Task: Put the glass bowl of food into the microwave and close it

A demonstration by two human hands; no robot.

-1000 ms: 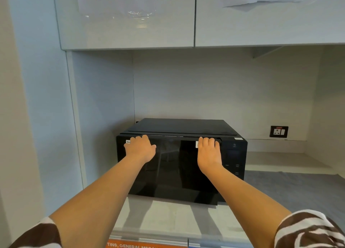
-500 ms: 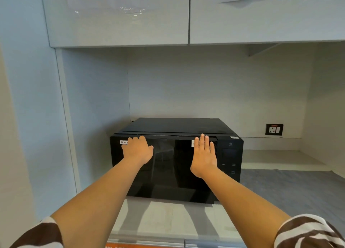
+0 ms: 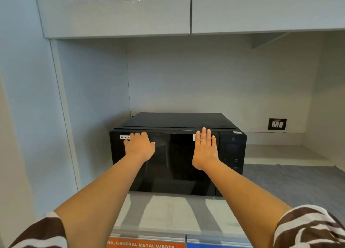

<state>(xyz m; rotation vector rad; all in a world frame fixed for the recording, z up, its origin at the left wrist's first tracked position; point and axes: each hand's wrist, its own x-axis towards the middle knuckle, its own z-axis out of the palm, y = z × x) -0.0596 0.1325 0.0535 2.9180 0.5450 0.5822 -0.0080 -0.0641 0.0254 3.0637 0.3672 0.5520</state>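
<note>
1. Microwave [image 3: 177, 154] fills the alcove's left part, close to the left wall [image 3: 89, 108].
2. Counter [image 3: 289, 182] right of it lies open.
3. Overhead cabinets [image 3: 186, 11] limit vertical clearance.

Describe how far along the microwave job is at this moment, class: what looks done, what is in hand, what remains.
Done: the microwave door looks flush with the black body, so apparently shut. The glass bowl cannot be seen through the dark door, so its placement is unconfirmed. In hand: the left hand and right hand lie against the door's upper part, the right with fingers straight. Left: probably only taking both hands away.
</note>
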